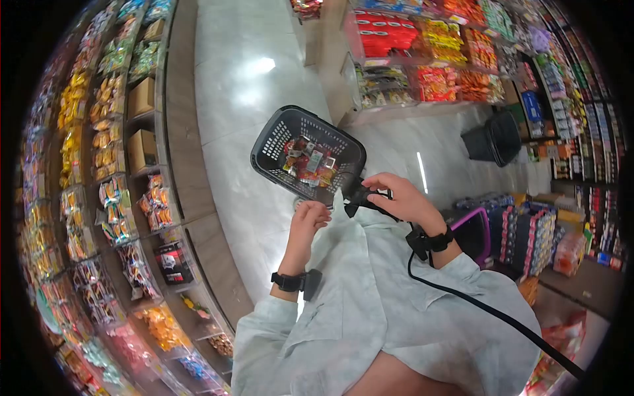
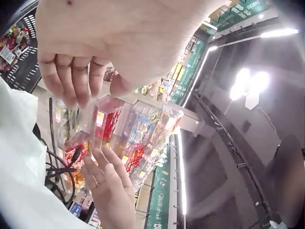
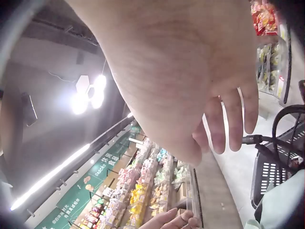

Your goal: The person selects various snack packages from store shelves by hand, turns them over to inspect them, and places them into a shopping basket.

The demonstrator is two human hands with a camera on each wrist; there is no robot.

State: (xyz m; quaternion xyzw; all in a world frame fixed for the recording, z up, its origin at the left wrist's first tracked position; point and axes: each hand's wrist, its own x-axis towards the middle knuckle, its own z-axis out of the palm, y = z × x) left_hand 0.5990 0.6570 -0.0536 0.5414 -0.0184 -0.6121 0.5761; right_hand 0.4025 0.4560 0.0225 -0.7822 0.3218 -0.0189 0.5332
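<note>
In the head view, a black plastic basket (image 1: 269, 153) with small wrapped snack packets (image 1: 309, 164) in it is in front of the person's torso. Just past its near rim is the left hand (image 1: 307, 224), fingers loosely bent and holding nothing. The right hand (image 1: 404, 198) hovers beside a bundle of black cables and connectors (image 1: 357, 197) at the shirt front. From the left wrist view, the right hand (image 2: 112, 191) shows its palm with fingers extended and nothing in them. The right wrist view has relaxed, spread fingers (image 3: 232, 119), a cable end behind them.
Shelves of bagged sweets (image 1: 109, 148) run down the left side. Display bins of red and yellow packets (image 1: 439, 39) stand ahead on the right. Dark stacked baskets (image 1: 494, 138) sit on the pale tiled floor (image 1: 231, 125). A thick black cable (image 1: 495, 305) trails right.
</note>
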